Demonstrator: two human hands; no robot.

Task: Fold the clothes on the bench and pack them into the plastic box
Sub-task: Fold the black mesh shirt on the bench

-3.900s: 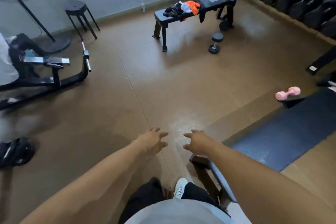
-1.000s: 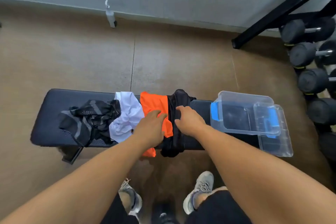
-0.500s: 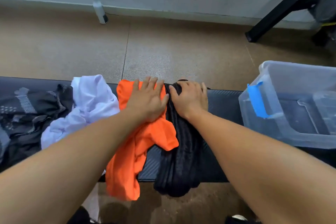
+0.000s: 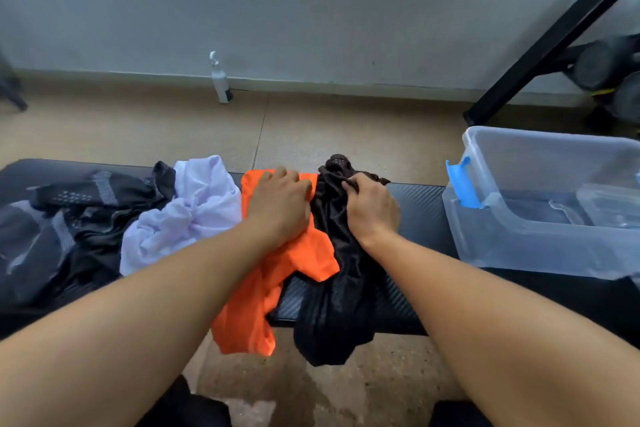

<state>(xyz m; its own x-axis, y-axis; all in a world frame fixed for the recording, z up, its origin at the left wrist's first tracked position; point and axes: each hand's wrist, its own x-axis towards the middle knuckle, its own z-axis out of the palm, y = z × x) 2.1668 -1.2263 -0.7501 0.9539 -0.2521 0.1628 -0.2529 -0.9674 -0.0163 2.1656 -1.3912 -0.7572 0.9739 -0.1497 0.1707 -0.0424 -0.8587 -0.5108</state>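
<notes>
While draped across the desk (image 4: 415, 194) at frame centre, long axis running toward the lower edge, black garment (image 4: 339, 291) bunched in closed right grip (image 4: 369, 208), left hand (image 4: 280, 204) flat and unclenched on orange garment (image 4: 263, 295), plastic box (image 4: 540, 246) right.

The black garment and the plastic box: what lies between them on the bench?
In the head view, only bare bench padding lies between the black garment and the plastic box; nothing rests there.
</notes>
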